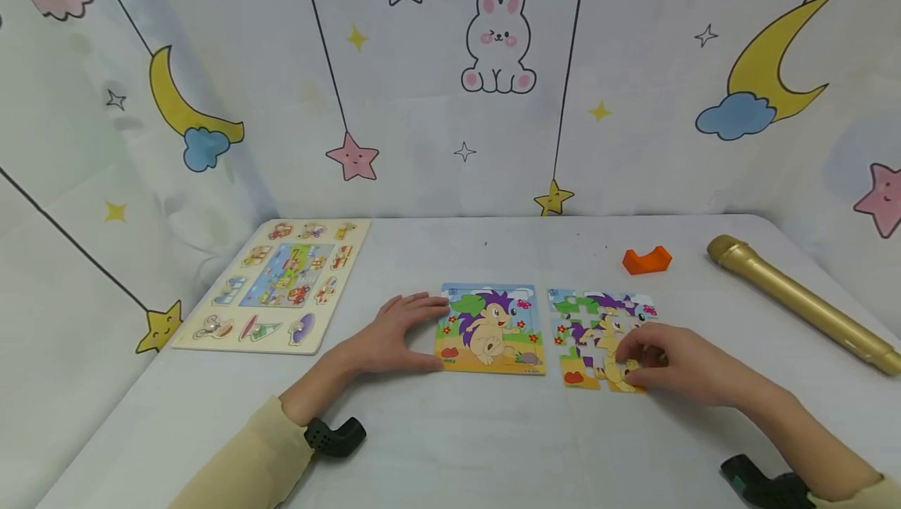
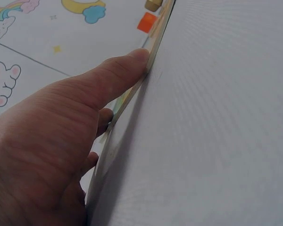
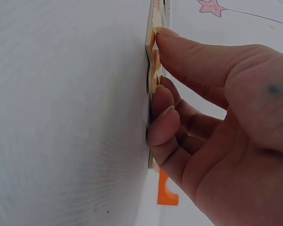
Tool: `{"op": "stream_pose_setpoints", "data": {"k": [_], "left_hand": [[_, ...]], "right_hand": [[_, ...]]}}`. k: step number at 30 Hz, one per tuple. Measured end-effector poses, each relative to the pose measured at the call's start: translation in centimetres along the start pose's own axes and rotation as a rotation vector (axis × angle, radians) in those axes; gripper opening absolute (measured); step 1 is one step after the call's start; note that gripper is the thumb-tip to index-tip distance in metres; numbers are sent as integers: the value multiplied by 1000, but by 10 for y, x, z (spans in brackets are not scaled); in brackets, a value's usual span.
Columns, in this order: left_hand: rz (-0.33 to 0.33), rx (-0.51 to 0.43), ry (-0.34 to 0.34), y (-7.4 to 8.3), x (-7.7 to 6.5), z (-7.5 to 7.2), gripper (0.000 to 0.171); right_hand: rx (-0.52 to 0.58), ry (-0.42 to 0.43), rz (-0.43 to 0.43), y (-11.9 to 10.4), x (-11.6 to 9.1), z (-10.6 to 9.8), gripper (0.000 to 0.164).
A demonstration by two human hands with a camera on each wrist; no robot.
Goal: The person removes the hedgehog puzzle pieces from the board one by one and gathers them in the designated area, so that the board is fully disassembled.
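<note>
A square hedgehog picture board lies flat on the table. My left hand rests at its left edge, thumb by the lower corner and fingers reaching the upper part. In the left wrist view, the thumb lies along the edge of the board. Right of that board is a hedgehog jigsaw with gaps between its pieces. My right hand is over the jigsaw's lower right part. Its thumb and curled fingers pinch a yellowish puzzle piece, partly hidden by the fingertips.
A wooden peg puzzle board lies at the left. Beyond the jigsaw is an orange notched block. A gold microphone-shaped stick lies at the right. Patterned cloth hangs behind the white table.
</note>
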State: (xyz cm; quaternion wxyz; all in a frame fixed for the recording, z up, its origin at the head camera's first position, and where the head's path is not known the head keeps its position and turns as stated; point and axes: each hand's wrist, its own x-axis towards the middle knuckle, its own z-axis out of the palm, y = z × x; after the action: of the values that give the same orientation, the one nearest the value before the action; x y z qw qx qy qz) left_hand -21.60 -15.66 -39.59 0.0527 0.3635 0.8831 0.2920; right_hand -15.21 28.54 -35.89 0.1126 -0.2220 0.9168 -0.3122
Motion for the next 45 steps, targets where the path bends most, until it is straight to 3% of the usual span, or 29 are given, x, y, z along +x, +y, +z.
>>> {"op": "stream_pose_setpoints", "data": {"k": [12, 24, 34, 45], "left_hand": [[-5, 3, 7, -1, -1, -2, 76], [10, -5, -1, -1, -1, -1, 76], [12, -9, -3, -2, -3, 0, 75], [26, -8, 5, 0, -2, -1, 75]], "right_hand": [[-41, -10, -42, -5, 1, 0, 20], [-45, 97, 13, -15, 5, -18, 26], [45, 95, -46, -49, 39, -17, 36], [136, 9, -74, -83, 91, 12, 40]]}}
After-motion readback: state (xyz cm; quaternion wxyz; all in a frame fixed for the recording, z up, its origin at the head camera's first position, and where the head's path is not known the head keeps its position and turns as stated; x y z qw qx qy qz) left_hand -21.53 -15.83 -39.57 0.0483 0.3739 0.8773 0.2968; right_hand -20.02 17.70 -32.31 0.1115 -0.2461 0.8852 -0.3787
